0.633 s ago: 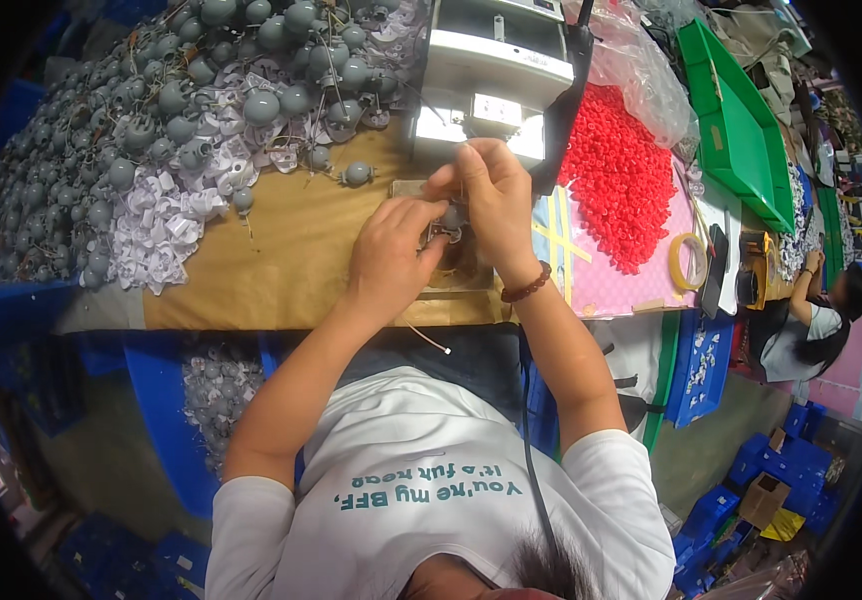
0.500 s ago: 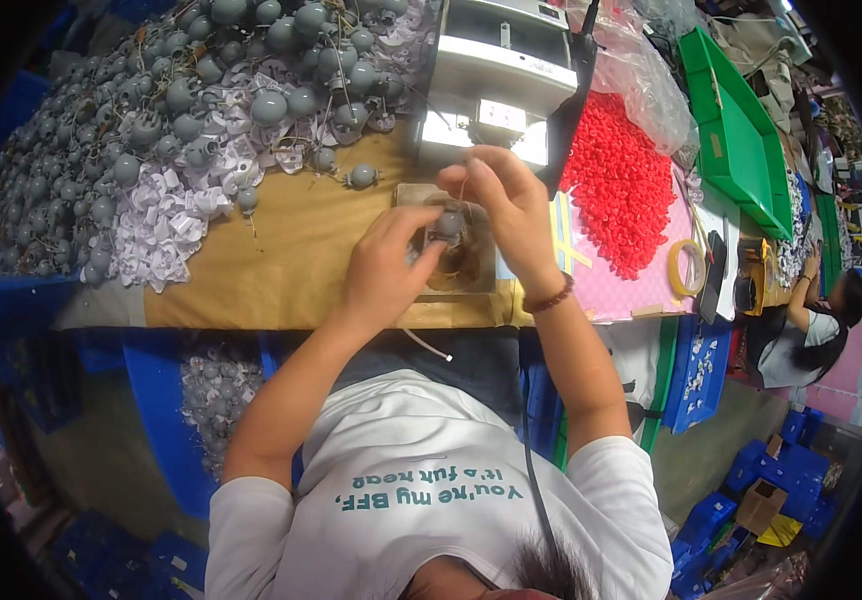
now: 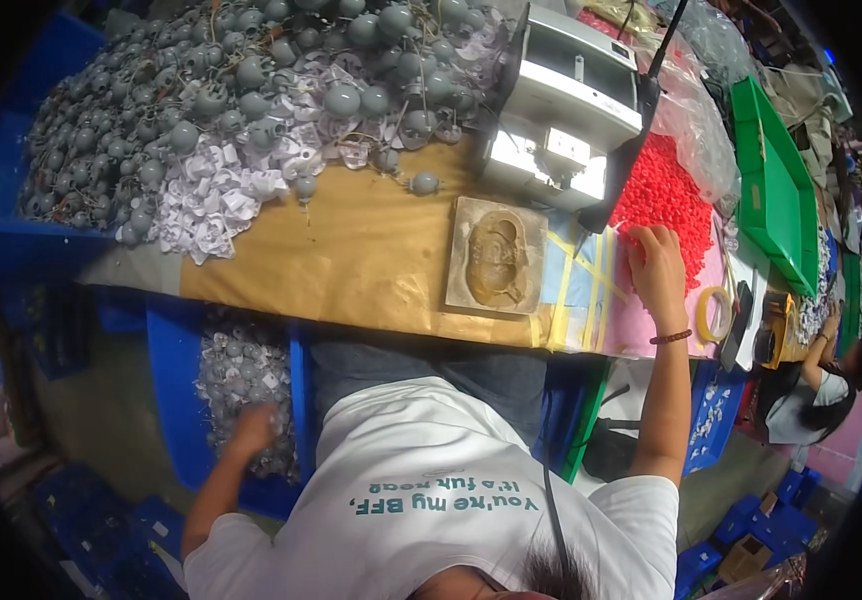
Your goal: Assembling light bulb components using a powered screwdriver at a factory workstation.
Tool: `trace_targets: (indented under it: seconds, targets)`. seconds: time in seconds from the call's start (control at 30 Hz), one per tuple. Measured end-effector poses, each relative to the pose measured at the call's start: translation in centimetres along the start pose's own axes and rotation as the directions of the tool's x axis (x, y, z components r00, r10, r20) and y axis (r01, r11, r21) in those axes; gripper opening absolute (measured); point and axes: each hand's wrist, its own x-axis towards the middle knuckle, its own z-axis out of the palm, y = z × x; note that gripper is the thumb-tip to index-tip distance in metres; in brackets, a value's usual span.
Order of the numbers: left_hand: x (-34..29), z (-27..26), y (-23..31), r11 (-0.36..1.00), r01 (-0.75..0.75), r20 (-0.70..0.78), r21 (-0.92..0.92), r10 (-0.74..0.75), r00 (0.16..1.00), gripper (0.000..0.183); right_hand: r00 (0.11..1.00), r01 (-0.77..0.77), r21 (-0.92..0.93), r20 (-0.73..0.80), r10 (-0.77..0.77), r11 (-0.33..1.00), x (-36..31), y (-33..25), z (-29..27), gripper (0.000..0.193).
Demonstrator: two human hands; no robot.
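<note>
Low on the left, my left hand [image 3: 254,430] hangs over a blue bin [image 3: 173,400] filled with grey round parts and white pieces [image 3: 236,365]. Motion smears its fingers, so what they hold cannot be made out. My right hand [image 3: 659,275] reaches to the near edge of a heap of small red plastic pieces [image 3: 666,190]. Its fingers are bent down and drawn together; anything between them is hidden. Between the hands, on the bench, lies a square block [image 3: 458,285] with a rounded, amber-toned hollow holding no grey part.
A large heap of grey ball-shaped parts with wires [image 3: 251,75] and white plastic pieces [image 3: 206,210] covers the back left. Behind the block stands a white machine [image 3: 571,90]. Yellow tape roll [image 3: 716,313] and green tray [image 3: 771,190] are right; a co-worker [image 3: 801,400] sits beyond.
Both hands have left the block, where they held a grey ball-shaped part with a wire. The left went down to the blue bin, the right across to the red pieces. The view shifted.
</note>
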Motion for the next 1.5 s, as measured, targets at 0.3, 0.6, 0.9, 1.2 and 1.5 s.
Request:
trace_targets:
  seconds: [0.3, 0.6, 0.9, 1.2, 1.5]
  targets:
    - [4.0, -2.9, 1.5, 0.933, -0.358, 0.488, -0.037, 0.330, 0.808, 0.013, 0.999, 0.054, -0.054, -0.002, -0.054, 0.997, 0.0, 1.4, 1.1, 0.008]
    - [16.3, -26.5, 29.2, 0.809, -0.404, -0.737, 0.428, 0.571, 0.363, 0.019, 0.984, -0.064, 0.245, -0.145, 0.102, 0.967, 0.0, 0.4, -0.3, 0.015]
    - [15.6, -25.5, 28.6, 0.837, -0.394, -0.743, 0.379, 0.529, 0.409, 0.022, 0.973, -0.146, 0.741, -0.012, 0.231, 0.655, -1.4, -0.1, -0.5, 0.016]
    - [11.8, -23.0, 28.8, 0.829, -0.560, -0.650, 0.012, 0.432, 0.625, 0.014, 0.976, -0.167, 0.935, 0.111, 0.189, 0.313, -0.1, -4.8, 0.6, 0.018]
    - [13.0, -20.7, 41.2, 0.459, -0.868, -0.593, 0.190, 0.758, 0.271, 0.020, 0.998, 0.033, 0.895, -0.050, 0.027, 0.445, 0.8, -11.4, 0.7, 0.017]
